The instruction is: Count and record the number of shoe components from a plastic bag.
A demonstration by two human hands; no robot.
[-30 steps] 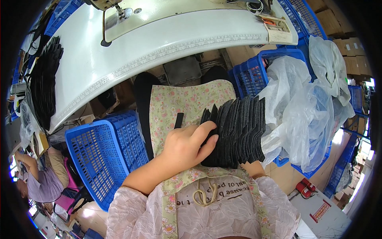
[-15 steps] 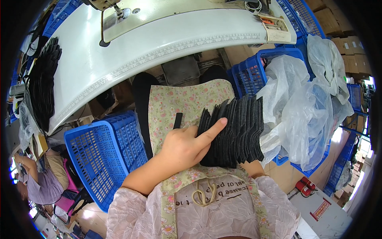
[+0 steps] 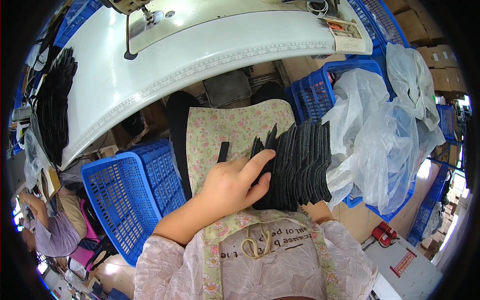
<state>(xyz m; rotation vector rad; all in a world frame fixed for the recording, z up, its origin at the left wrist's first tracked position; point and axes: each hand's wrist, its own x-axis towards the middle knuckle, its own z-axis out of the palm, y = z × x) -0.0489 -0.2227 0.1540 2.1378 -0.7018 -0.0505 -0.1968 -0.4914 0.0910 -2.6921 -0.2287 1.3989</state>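
A thick stack of black felt-like pieces [image 3: 300, 165], set on edge side by side, is above my lap. At its left end is my left hand [image 3: 232, 180], index finger and thumb bent in against the leftmost pieces, which lean apart from the rest. A short black strip [image 3: 223, 151] sticks out beyond the knuckles of this hand; whether it is held there cannot be made out. My right hand [image 3: 317, 211] goes in behind the stack's near right end and supports it; only the wrist shows and its fingers are hidden. Under the stack lies a floral apron [image 3: 215, 125].
Ahead stands a white sewing table [image 3: 200, 60] with a sewing machine [image 3: 135, 6]. Black pieces [image 3: 52, 105] hang over its left end. Blue baskets flank me, one at left [image 3: 120, 195], another at right [image 3: 315, 95] with clear plastic bags [image 3: 380, 150]. A person [image 3: 57, 227] sits far left.
My left index finger has drawn back left and curled, and the thumb now shows against the stack. A few leftmost pieces have tipped away from the others. The right arm looks still.
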